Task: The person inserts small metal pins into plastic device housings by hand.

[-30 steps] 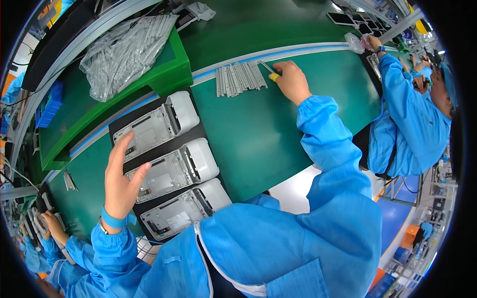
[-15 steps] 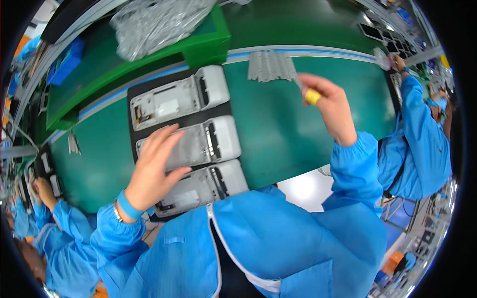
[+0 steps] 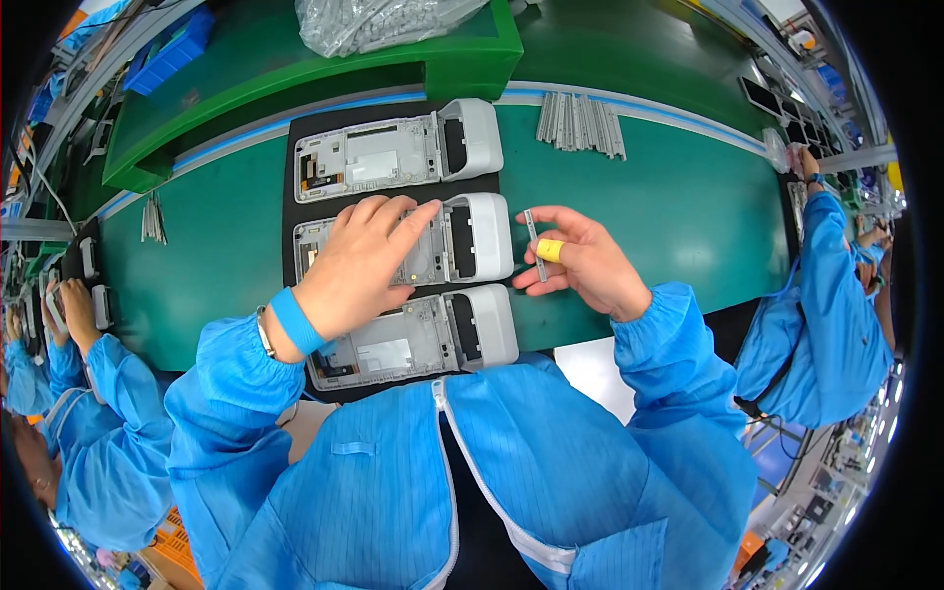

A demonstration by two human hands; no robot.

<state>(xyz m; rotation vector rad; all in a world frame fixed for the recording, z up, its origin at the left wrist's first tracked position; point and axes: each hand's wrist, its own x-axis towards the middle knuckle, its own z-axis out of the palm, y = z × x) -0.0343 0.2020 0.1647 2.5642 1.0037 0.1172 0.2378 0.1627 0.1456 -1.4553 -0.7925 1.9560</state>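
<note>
My left hand [image 3: 362, 258] lies spread, palm down, over the middle grey plastic device housing [image 3: 500, 236] and covers much of its tray part; whether it presses on it I cannot tell. Between the thumb and fingers of my right hand [image 3: 588, 264] is a thin grey strip [image 3: 534, 246], held just right of that housing's raised end. A yellow band wraps the right thumb. Two like housings, the far one [image 3: 370, 162] and the near one [image 3: 388, 349], lie above and below it on a black mat [image 3: 324, 128].
A row of loose grey strips [image 3: 580, 123] lies at the back; a smaller bundle [image 3: 153, 218] is at far left. Behind, a green shelf [image 3: 472, 54] carries a clear plastic bag [image 3: 383, 25]. Co-workers in blue sit at right [image 3: 816, 295] and left [image 3: 108, 472].
My right hand has come from the strip pile toward me and leftward, bringing a strip beside the middle housing. My left hand has shifted right over that housing. The whole view has shifted too.
</note>
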